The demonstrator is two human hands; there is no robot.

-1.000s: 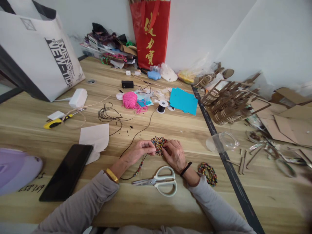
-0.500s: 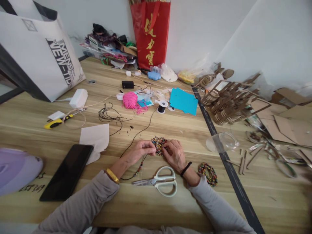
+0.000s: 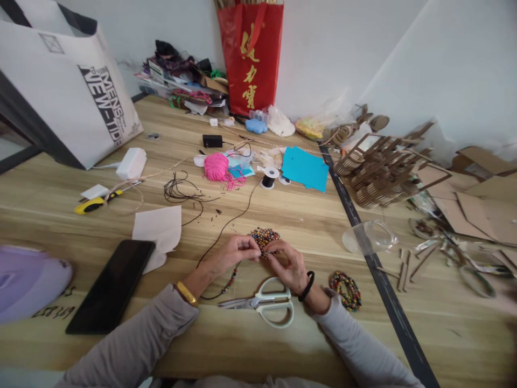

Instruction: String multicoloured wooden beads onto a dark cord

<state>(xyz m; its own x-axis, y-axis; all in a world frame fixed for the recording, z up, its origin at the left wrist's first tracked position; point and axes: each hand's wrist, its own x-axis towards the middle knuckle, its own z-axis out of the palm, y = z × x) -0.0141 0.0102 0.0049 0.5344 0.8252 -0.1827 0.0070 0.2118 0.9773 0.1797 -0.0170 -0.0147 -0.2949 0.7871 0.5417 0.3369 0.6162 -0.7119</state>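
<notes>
A: Eyes on the pile of coloured beads [image 3: 264, 236], loose on the wooden table [image 3: 283, 215] just beyond the fingers. The left hand [image 3: 230, 253] pinches the black cord [image 3: 226, 223] narrowly between thumb and forefinger, with a short run of strung beads [image 3: 230, 280] hanging below it toward the wrist.

B: And the right hand [image 3: 288, 264]?

A: Fingertips drawn together right at the cord's end, touching the near edge of the pile. Whether a bead sits between them is too small to tell.

B: The risk, I'd say, is that pile. Nothing rings it in, so a nudge from either hand could send beads rolling across the table.

A: Agreed, and if the left pinch slackens, the strung beads could slide off the free end.

B: What crowds them?

A: White-handled scissors [image 3: 264, 302] lie just under the wrists, blades pointing left. A finished bead bracelet [image 3: 344, 290] sits beside the right sleeve. The cord runs up to its spool [image 3: 269, 177], near the pink yarn ball [image 3: 215, 166].

B: The dark phone [image 3: 111, 285] and white paper [image 3: 158, 229] stay well off to the left.
</notes>
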